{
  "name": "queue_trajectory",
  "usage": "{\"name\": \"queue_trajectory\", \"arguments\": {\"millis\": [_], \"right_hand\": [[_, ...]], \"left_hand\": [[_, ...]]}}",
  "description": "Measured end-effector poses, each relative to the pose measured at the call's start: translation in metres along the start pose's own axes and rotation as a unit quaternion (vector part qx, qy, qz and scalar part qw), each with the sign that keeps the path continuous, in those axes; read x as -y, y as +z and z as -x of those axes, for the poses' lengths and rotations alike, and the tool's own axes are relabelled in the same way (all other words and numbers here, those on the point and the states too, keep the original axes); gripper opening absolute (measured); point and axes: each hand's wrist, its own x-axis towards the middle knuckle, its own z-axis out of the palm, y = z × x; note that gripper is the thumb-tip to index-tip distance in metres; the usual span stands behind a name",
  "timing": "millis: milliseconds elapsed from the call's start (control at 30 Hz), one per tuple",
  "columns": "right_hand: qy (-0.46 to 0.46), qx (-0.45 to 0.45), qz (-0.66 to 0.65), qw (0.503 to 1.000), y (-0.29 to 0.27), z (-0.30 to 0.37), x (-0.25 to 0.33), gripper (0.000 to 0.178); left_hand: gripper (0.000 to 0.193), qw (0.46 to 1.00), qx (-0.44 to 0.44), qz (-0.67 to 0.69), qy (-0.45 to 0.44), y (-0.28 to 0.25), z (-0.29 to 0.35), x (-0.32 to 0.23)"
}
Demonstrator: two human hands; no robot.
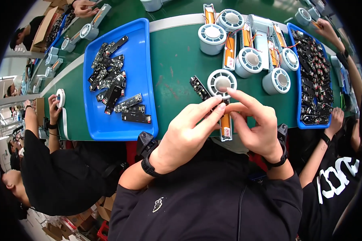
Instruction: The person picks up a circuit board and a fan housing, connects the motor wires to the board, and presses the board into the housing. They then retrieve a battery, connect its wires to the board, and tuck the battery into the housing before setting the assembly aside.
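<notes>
Just in front of me lies a light-blue fan body with a round grilled head (222,83) and an orange battery (226,125) in its open handle. My left hand (189,130) comes in from the left, thumb and forefinger pinched together over the top of the handle. My right hand (255,122) meets it there, its forefinger stretched to the rim of the fan head and its thumb and other fingers drawn together. A black circuit board (199,87) lies slanted beside the head, its lower end hidden behind my left fingers. What sits between the fingertips is hidden.
A blue tray (142,120) on the left holds loose circuit boards (110,76); another blue tray (299,116) on the right is packed with boards. Several fan bodies (249,62) with batteries and red wires stand beyond my hands. Co-workers sit on both sides, one holding a white tape roll (60,98).
</notes>
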Motion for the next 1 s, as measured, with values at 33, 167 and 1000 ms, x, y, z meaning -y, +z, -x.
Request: {"name": "queue_trajectory", "arguments": {"millis": [33, 167, 1000], "right_hand": [[-0.001, -0.014, 0.019, 1.0, -0.002, 0.001, 0.001, 0.039], [0.052, 0.065, 0.076, 0.994, -0.009, 0.007, 0.017, 0.024], [0.119, 0.255, 0.256, 0.925, -0.054, -0.007, 0.028, 0.024]], "left_hand": [[0.043, 1.0, -0.007, 0.001, -0.001, -0.004, -0.001, 0.001], [0.05, 0.999, 0.032, -0.035, -0.017, -0.023, -0.001, 0.009], [0.021, 0.95, 0.263, 0.043, 0.165, 0.01, -0.083, 0.032]]}}
